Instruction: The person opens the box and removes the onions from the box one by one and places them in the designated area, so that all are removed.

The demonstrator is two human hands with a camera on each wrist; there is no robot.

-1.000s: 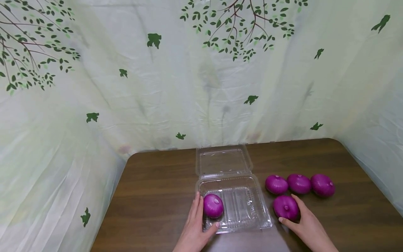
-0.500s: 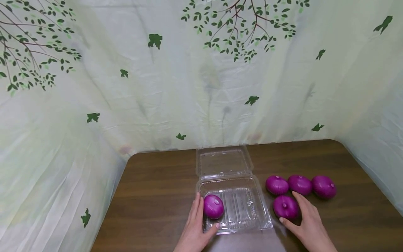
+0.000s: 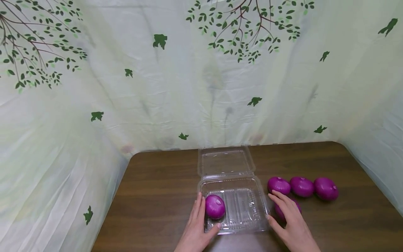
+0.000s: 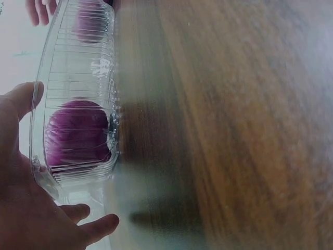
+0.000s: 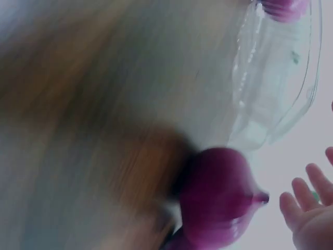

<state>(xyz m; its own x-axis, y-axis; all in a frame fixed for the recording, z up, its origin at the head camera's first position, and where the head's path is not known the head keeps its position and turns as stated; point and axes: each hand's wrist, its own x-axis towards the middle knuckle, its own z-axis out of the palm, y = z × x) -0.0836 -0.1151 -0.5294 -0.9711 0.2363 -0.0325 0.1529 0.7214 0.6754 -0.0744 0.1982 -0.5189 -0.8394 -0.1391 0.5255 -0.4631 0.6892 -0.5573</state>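
A purple onion sits at the left in a clear plastic clamshell container. My left hand rests at the container's near left corner, fingers straight along its side. In the left wrist view the thumb touches the container's rim. My right hand holds nothing, its fingers spread over a second onion and partly hiding it. The right thumb tip overlaps the container's right edge in the head view. In the right wrist view the fingers stand apart from that onion.
Behind the right hand, three more onions lie in a row. The container's lid is folded back flat toward the far table edge. A curtain printed with leaves surrounds the brown wooden table.
My right hand has come away from the side of the front onion and moved left over it toward the container. The left hand stays where it was.
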